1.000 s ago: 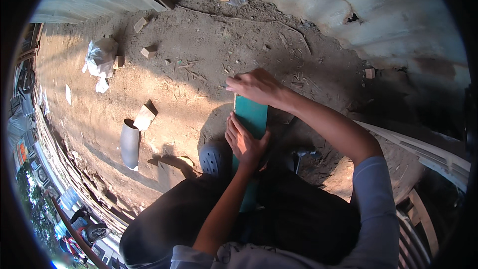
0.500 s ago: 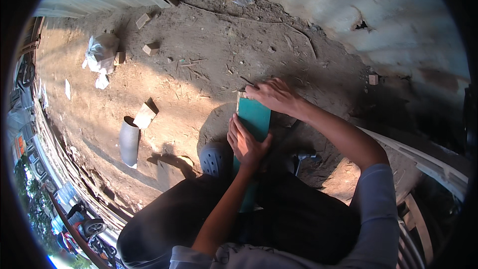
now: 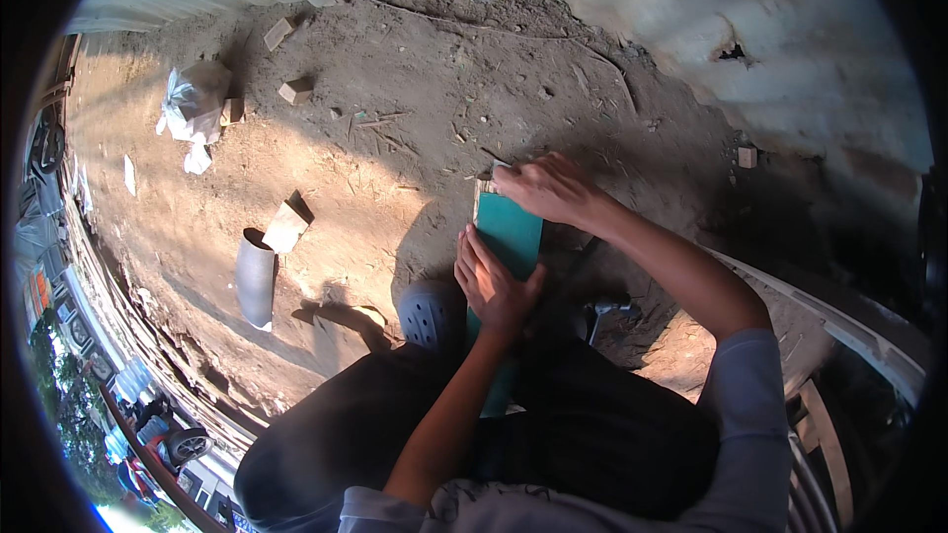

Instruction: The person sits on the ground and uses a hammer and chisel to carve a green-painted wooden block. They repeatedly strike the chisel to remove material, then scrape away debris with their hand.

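Observation:
A long green board (image 3: 511, 234) runs from between my legs out over the dirt, its far end bare, pale wood. My left hand (image 3: 494, 286) grips it across the middle, fingers along the left edge and thumb toward the right edge. At the far end my right hand (image 3: 551, 188) is closed, knuckles up, over the board's top corner. A small greyish edge shows by its fingertips, but what it holds is mostly hidden. Beside the board, near my right knee, the metal head of a hammer-like tool (image 3: 612, 307) shows in shadow.
Wood blocks (image 3: 295, 91) lie scattered on the dirt, near a tied plastic bag (image 3: 193, 104). A curved grey piece (image 3: 255, 279) stands left, against another block (image 3: 286, 225). Corrugated metal sheeting (image 3: 790, 49) borders the far right. A blue clog (image 3: 427, 316) is beside the board.
The view has shifted slightly. My right hand stays at the board's far end, its fingers slightly changed, with a greyish edge now showing. My left hand keeps its hold.

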A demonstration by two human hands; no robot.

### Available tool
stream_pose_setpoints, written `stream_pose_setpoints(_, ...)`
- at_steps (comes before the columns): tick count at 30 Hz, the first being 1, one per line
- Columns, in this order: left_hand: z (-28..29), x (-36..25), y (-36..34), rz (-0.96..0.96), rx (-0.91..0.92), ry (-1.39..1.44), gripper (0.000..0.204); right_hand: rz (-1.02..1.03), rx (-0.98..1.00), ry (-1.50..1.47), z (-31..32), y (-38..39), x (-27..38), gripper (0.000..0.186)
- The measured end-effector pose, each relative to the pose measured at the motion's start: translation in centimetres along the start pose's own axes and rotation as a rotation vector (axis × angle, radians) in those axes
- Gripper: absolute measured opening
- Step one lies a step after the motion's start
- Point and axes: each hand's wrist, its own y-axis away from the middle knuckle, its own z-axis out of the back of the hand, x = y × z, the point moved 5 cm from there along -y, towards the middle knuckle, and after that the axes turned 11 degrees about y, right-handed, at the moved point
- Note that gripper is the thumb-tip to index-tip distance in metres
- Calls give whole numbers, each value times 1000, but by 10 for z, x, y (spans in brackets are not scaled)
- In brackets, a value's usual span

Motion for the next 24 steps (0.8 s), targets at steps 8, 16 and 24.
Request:
stream_pose_setpoints(8, -3, 2, 0, -43, -17, -16, 113, 2, -45, -6, 2, 2, 2, 17)
stream_pose_setpoints(16, -3, 3, 0, -23, -42, -23, 111, -97, -223, -149, 19, -5, -2, 18)
stream_pose_setpoints(24, -2, 3, 0, -32, -26, -26, 111, 20, -113, -61, 18, -13, 19, 19)
